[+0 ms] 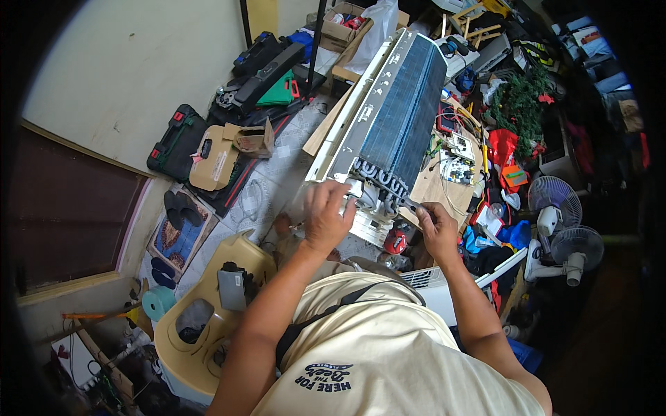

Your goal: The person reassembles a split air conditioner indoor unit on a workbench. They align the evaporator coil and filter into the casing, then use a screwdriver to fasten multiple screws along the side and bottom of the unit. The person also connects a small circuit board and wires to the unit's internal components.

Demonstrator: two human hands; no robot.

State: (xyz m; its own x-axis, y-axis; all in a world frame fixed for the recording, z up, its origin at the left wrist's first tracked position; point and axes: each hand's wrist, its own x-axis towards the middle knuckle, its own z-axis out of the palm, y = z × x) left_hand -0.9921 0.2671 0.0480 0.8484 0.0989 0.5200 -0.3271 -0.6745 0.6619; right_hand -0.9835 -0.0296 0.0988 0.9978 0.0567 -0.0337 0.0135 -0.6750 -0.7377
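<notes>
An indoor air conditioner unit (399,104), with its cover off, lies lengthwise ahead of me, its blue finned coil exposed. Bent metal tubes (378,177) show at its near end. My left hand (326,215) is at the white plastic (355,187) beside those tubes, fingers bent and apart, slightly blurred. On the other side, my right hand (438,225) pinches a slim dark hand tool (411,205), its tip pointing at the tube end. Whether the tip touches the unit I cannot tell.
A wooden board (423,187) beside the unit carries a circuit board (458,170) and wires. A beige plastic chair (257,256) stands at my left, with a grey box-shaped part on it. Tool cases (177,142) lie by the wall; two fans (577,249) stand at right amid clutter.
</notes>
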